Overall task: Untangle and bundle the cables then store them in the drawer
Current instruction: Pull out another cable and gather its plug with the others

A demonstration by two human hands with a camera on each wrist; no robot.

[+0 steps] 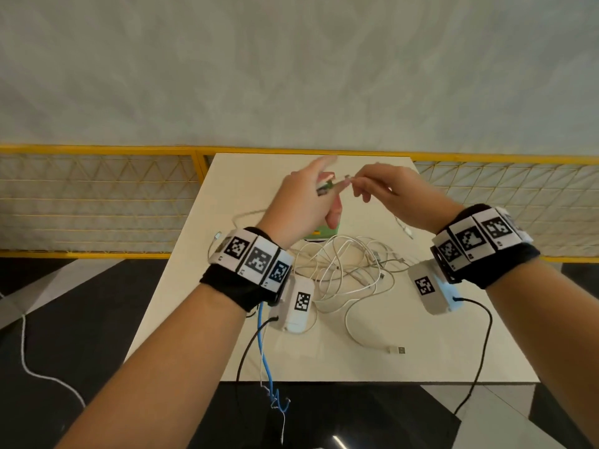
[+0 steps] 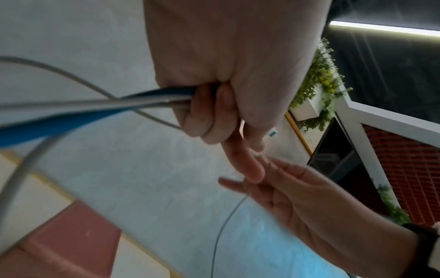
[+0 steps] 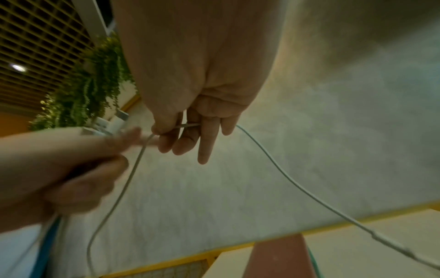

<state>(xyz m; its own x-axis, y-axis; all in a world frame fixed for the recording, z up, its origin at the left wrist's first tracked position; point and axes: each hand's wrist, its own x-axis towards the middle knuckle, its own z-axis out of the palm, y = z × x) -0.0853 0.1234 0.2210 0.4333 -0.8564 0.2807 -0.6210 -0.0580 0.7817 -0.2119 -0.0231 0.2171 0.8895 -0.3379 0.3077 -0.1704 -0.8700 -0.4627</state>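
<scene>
Both hands are raised above the table and meet fingertip to fingertip. My left hand [image 1: 308, 199] grips a bundle made of a blue cable [image 2: 71, 120] and grey-white cables [image 2: 83, 103] in its curled fingers, with the index finger stretched toward the right hand. The blue cable [image 1: 264, 345] hangs down below the left wrist. My right hand [image 3: 181, 131] pinches a thin white cable [image 3: 285, 178] between thumb and fingers; that cable droops on both sides. A tangle of white cables [image 1: 340, 264] lies on the table beneath the hands.
The white table [image 1: 421, 351] also holds a loose USB plug [image 1: 397, 350] near the front. A green-edged box [image 1: 319, 234] lies partly hidden under the left hand. A yellow mesh railing [image 1: 97, 150] runs behind the table. Black leads hang from both wrist cameras.
</scene>
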